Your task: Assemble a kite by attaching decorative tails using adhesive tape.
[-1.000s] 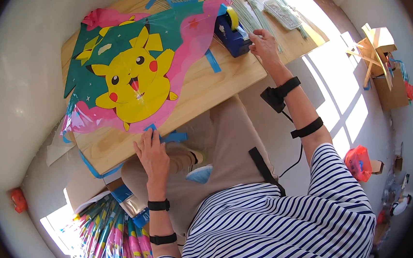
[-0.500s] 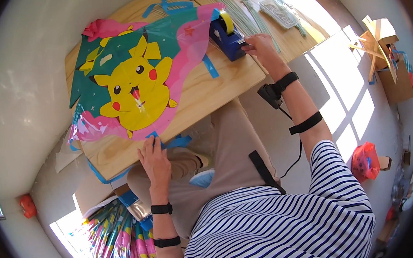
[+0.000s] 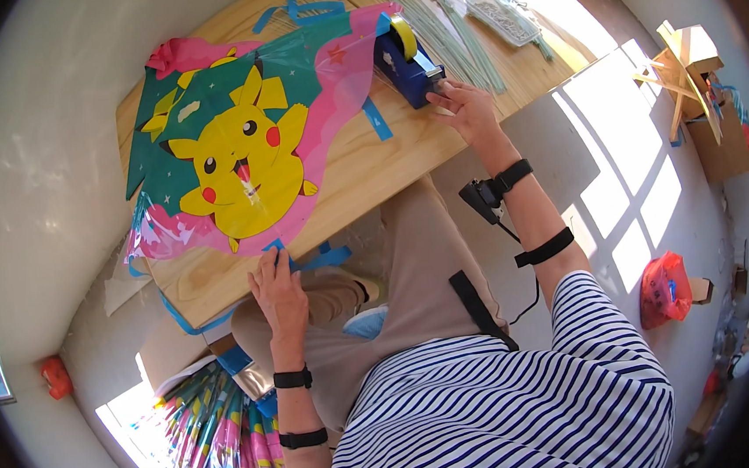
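Note:
A plastic kite sheet (image 3: 247,182) lies over the tabletop, with a yellow cartoon figure on green and pink. My left hand (image 3: 280,296) is at its near edge, fingers closed at a small blue tab (image 3: 275,244) by the table's rim. Up at the right, a dark blue tape dispenser (image 3: 406,71) carries a roll of yellow-edged tape (image 3: 404,38). My right hand (image 3: 467,112) is just beside its cutting end. Thumb and fingertips are pinched there, seemingly on the clear tape's end, which hardly shows.
Thin clear rods (image 3: 458,38) and a plastic tray of small pale pieces (image 3: 503,20) lie on the far right of the wooden table (image 3: 370,174). Blue strips (image 3: 377,119) stick to the table. Rolled colourful kites (image 3: 205,423) stand at lower left; a red bag (image 3: 665,290) sits right.
My right hand has shifted slightly left and nearer to me, just off the dispenser's end. My left hand stays at the kite's near edge.

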`<state>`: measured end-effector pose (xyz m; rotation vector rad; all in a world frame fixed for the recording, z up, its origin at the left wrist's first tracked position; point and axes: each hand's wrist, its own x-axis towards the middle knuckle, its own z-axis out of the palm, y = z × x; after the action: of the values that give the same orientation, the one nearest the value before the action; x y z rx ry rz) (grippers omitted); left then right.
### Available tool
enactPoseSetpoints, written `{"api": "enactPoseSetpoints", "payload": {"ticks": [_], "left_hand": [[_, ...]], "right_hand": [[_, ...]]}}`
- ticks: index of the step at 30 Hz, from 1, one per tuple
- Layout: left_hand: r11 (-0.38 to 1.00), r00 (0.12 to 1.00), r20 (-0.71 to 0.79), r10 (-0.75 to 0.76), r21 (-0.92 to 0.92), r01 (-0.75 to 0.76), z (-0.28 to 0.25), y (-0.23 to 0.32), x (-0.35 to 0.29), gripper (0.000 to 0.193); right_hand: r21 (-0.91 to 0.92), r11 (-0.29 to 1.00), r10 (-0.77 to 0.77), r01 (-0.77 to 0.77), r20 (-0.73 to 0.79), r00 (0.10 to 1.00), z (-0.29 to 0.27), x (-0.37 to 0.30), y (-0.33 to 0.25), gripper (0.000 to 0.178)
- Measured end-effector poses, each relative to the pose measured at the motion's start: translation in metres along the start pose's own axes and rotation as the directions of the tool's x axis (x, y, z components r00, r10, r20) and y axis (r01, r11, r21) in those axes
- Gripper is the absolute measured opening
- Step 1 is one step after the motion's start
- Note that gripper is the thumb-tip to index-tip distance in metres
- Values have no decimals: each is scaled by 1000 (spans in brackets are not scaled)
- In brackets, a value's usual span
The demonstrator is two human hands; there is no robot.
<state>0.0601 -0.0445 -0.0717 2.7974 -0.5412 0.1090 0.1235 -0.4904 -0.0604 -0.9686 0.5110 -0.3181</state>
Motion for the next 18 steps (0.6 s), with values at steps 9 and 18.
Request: {"api": "enactPoseSetpoints", "payload": {"ticks": [9, 18], "left_hand": [[1000, 1000, 13, -11, -14, 12, -1, 1, 0, 49], [1000, 1000, 12, -27, -6, 27, -1, 3, 1, 49]], "right_hand": [[360, 920, 210, -153, -124, 970, 5, -17, 10, 44], [115, 993, 33, -18, -128, 991, 11, 2, 11, 22]]}}
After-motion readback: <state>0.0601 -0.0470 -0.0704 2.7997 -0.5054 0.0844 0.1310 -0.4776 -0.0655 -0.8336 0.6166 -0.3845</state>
